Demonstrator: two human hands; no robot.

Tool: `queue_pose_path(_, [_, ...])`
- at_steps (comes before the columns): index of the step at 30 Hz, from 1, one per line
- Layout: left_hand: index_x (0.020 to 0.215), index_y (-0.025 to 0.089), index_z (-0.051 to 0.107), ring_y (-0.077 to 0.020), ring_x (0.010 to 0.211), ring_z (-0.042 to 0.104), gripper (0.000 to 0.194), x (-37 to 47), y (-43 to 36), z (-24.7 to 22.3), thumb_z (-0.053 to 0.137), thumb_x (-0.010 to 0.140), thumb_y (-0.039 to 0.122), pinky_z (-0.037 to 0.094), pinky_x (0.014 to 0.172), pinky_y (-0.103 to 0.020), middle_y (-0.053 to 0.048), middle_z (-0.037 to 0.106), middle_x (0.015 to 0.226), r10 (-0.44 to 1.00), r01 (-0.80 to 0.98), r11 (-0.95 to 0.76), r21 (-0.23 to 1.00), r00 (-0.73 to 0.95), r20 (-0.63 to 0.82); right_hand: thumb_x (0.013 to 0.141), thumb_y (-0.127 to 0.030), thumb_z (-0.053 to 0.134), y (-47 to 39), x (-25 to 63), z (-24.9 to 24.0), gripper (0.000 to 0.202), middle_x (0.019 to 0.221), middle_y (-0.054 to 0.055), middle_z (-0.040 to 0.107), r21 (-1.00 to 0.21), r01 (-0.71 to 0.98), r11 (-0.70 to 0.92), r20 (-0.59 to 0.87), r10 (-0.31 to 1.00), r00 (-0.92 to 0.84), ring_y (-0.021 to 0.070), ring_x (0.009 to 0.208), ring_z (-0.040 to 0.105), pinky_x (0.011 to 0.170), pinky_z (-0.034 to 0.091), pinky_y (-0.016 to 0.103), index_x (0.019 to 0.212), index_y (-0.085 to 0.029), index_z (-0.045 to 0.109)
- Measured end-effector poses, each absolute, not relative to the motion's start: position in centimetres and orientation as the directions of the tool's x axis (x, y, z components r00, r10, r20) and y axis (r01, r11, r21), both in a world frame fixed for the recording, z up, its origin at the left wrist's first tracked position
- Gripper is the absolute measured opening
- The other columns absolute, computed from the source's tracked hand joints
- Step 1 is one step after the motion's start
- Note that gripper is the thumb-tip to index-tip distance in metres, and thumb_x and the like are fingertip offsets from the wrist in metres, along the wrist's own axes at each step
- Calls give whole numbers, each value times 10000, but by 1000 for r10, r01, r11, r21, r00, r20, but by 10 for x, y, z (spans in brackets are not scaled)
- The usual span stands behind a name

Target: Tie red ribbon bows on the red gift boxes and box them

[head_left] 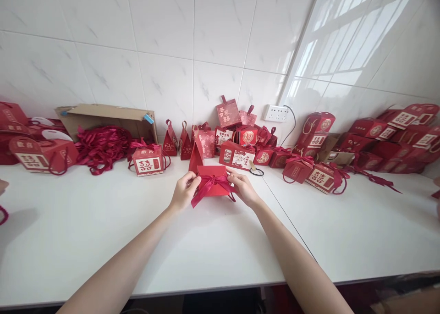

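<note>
In the middle of the white table stands a small red gift box (211,171), with a dark-red ribbon (208,182) tied in a bow across its front. My left hand (184,191) pinches the bow's left side between thumb and fingers, and a ribbon tail hangs below it. At the other side of the bow, my right hand (243,188) has its thumb and fingers closed on the ribbon's right loop. Part of a cord handle shows under the right side. Just behind the box rises a taller triangular red box (196,154).
Along the tiled wall lie a cardboard carton (110,111), a heap of dark-red ribbons (103,144), a bowed box (147,160) and several stacked red boxes (378,135). A white power strip (276,113) is on the wall. Part of another person's hand (2,186) shows at far left.
</note>
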State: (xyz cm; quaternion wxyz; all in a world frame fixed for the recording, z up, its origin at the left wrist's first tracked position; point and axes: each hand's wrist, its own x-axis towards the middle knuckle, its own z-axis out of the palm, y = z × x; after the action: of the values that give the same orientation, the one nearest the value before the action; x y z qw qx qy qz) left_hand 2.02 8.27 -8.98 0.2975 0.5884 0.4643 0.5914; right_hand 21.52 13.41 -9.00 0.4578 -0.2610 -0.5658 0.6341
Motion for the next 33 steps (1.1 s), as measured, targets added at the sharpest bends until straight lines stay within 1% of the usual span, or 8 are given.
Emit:
queue_pose_path(5, [585, 192, 372, -92, 486, 352, 308, 18, 83, -90, 527, 758, 394, 290, 473, -224, 46, 356, 525, 894, 171, -417, 892, -99, 437, 693, -380, 679, 134, 215, -90, 242, 1446, 57, 355, -958, -282, 56, 182, 879, -441, 302, 1187, 469, 826, 493, 360, 616, -153, 651])
queue_pose_path(12, [582, 190, 390, -90, 471, 353, 299, 17, 84, -92, 510, 768, 391, 283, 455, -220, 44, 382, 508, 903, 130, -407, 904, -92, 420, 713, -399, 667, 133, 214, -91, 271, 1441, 57, 366, -954, -293, 67, 197, 876, -440, 298, 1204, 459, 830, 495, 365, 607, -153, 623])
queue_pose_path(15, [586, 185, 414, -91, 476, 374, 288, 17, 84, -93, 521, 766, 383, 294, 458, -217, 41, 408, 511, 899, 122, -412, 903, -106, 424, 728, -400, 656, 133, 215, -92, 272, 1441, 62, 365, -955, -286, 81, 206, 873, -442, 300, 1212, 457, 827, 498, 371, 612, -156, 624])
queue_pose_path(22, [663, 188, 459, -97, 488, 433, 232, 17, 86, -93, 555, 752, 380, 350, 474, -215, 46, 454, 536, 890, 78, -423, 903, -152, 430, 697, -427, 675, 133, 215, -91, 291, 1451, 54, 349, -960, -269, 74, 190, 879, -437, 304, 1186, 482, 819, 499, 365, 602, -159, 617])
queue_pose_path(26, [691, 192, 453, -101, 495, 439, 256, 17, 88, -95, 529, 777, 422, 356, 480, -218, 46, 451, 553, 903, 0, -396, 918, -179, 390, 689, -440, 680, 134, 215, -91, 299, 1449, 66, 352, -961, -262, 85, 194, 883, -428, 310, 1227, 446, 833, 493, 367, 606, -160, 618])
queue_pose_path(29, [683, 189, 454, -106, 516, 442, 320, 17, 88, -96, 520, 780, 486, 357, 494, -225, 37, 453, 569, 900, -34, -412, 911, -172, 401, 693, -446, 681, 134, 215, -91, 302, 1448, 67, 356, -962, -258, 92, 200, 880, -431, 311, 1246, 428, 851, 487, 372, 611, -163, 616])
queue_pose_path(31, [678, 184, 464, -111, 525, 443, 379, 18, 87, -95, 488, 788, 547, 359, 502, -234, 27, 460, 574, 891, -37, -438, 898, -150, 428, 693, -447, 683, 134, 215, -91, 303, 1449, 68, 355, -963, -253, 96, 201, 879, -431, 313, 1243, 433, 860, 484, 377, 611, -163, 617])
queue_pose_path(33, [671, 182, 468, -112, 527, 440, 407, 18, 87, -95, 482, 788, 572, 355, 503, -236, 24, 463, 568, 886, 1, -444, 896, -148, 439, 688, -454, 687, 134, 215, -92, 311, 1449, 69, 356, -963, -251, 97, 200, 883, -425, 312, 1234, 443, 864, 482, 377, 605, -163, 615])
